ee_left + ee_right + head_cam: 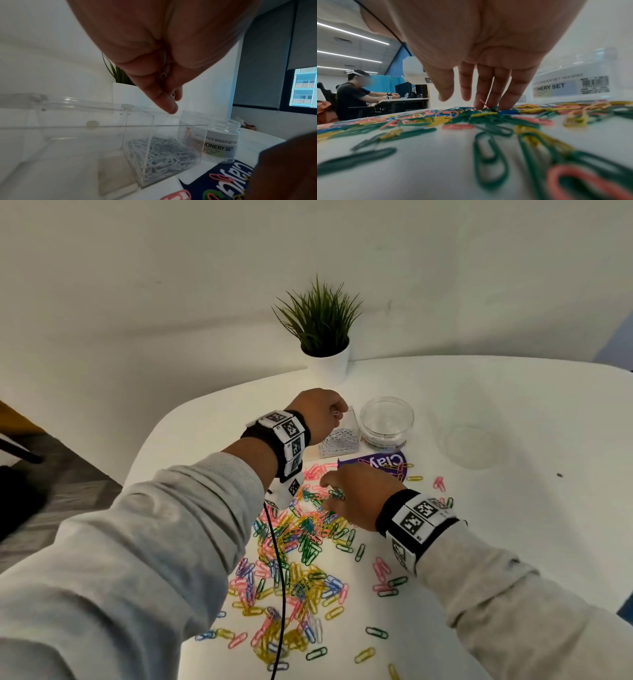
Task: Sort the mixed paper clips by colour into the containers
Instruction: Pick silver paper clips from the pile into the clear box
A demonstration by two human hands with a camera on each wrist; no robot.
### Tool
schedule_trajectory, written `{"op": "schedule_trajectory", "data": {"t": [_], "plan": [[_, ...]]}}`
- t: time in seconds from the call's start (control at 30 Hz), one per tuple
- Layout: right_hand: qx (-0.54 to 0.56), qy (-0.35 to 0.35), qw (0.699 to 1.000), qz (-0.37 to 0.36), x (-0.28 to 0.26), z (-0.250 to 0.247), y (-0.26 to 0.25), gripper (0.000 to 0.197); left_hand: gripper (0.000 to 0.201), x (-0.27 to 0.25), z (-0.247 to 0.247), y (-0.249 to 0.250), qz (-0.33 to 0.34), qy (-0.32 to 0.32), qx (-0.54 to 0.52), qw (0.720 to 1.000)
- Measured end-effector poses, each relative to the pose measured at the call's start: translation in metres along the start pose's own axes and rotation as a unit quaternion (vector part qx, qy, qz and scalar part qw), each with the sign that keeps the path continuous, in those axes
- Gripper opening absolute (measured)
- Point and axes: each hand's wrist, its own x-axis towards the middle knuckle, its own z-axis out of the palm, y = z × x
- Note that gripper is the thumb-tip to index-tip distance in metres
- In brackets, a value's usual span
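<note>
The fingers of the left hand are curled and pinch a few white clips right above the open square clear box. That box already has a heap of white clips in the bottom. The fingers of the right hand are straight and spread. Their tips press down into the mixed pile of clips on the white surface, and they hold nothing yet.

The pile has green, yellow, pink and blue clips, and it lies spread out near the person. A round clear jar stands just beside the box. It looks almost empty. So most of the sorting is still to do.

Things could go wrong here. The box mouth is small, and the left hand is near one edge. If the fingers let go too soon, a white clip could bounce off the rim and fall back into the pile. Clips also hook onto each other, so the right hand could lift a wrong colour along with the right one. A black cable hangs over the pile and could drag clips around.
</note>
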Motion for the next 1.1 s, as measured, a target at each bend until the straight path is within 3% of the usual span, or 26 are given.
{"op": "schedule_trajectory", "data": {"t": [0.17,0.33,0.47,0.6,0.67,0.77,0.9,1.03,1.1], "plan": [[-0.072,-0.036,0.996,-0.037,-0.002,0.005,-0.007,0.042,0.034,0.001,-0.003,-0.001,-0.016,-0.011,0.003,1.0],[-0.102,0.021,0.99,-0.098,-0.006,0.007,-0.009,0.04,0.033,0.002,-0.01,-0.001,-0.016,-0.016,0.008,1.0],[-0.126,-0.001,0.985,-0.116,-0.004,0.009,-0.008,0.038,0.036,-0.002,-0.012,0.001,0.024,-0.044,0.044,0.998],[-0.115,0.0,0.987,-0.116,-0.001,0.006,-0.005,0.033,0.04,-0.022,-0.026,-0.008,0.041,0.02,0.084,0.995],[-0.114,0.002,0.987,-0.109,0.001,0.007,-0.002,0.032,0.029,-0.045,-0.029,-0.019,0.041,0.052,0.137,0.988],[-0.085,-0.001,0.993,-0.084,0.002,0.007,-0.002,0.028,0.017,-0.085,-0.019,-0.041,0.031,0.019,0.196,0.98],[-0.048,-0.009,0.998,-0.031,0.003,0.005,0.003,0.032,0.024,-0.119,0.004,-0.069,-0.037,-0.066,0.216,0.974],[-0.054,-0.021,0.998,0.019,0.004,0.004,0.01,0.052,0.029,-0.132,0.018,-0.089,-0.049,-0.055,0.189,0.979],[-0.057,-0.014,0.998,0.021,0.004,0.005,0.01,0.05,0.028,-0.136,0.021,-0.094,-0.051,-0.032,0.177,0.982]]}}
